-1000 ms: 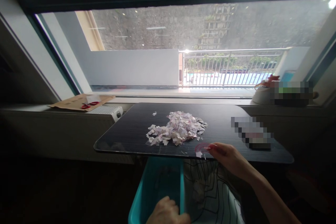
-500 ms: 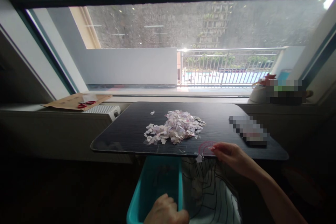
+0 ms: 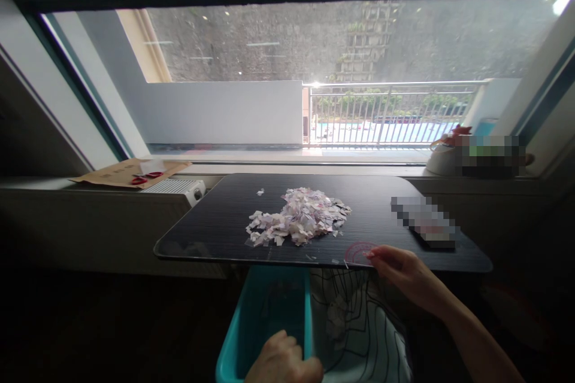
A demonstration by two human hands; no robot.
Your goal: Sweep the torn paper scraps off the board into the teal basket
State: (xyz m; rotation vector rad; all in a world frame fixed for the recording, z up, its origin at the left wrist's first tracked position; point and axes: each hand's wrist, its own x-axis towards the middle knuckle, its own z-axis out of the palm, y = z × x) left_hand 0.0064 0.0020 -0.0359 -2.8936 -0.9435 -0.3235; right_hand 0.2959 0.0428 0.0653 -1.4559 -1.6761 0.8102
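Note:
My right hand point(image 3: 402, 269) is at the front edge of the dark table, its fingers pinching a see-through piece with red curved lines, which looks like a protractor point(image 3: 357, 251). It lies at the tabletop. Left of it a heap of torn paper scraps point(image 3: 305, 215) covers the middle of the table, with a few bits near the edge. Below the table, my left hand point(image 3: 285, 359) is closed on the right rim of a turquoise bin point(image 3: 227, 335); its fingertips are hidden. The bin stands beneath the front edge, its inside in shadow.
The black table point(image 3: 202, 215) stands against the window. On its right lies a blurred flat object point(image 3: 424, 221). Red-handled scissors point(image 3: 146, 178) rest on a brown paper envelope point(image 3: 112, 175) on the left sill, beside a radiator point(image 3: 175, 187). Striped cloth point(image 3: 359, 329) covers my lap.
My right hand has shifted slightly right with the protractor. A white scrap that hung in front of the table edge is no longer visible. My left hand stays on the bin.

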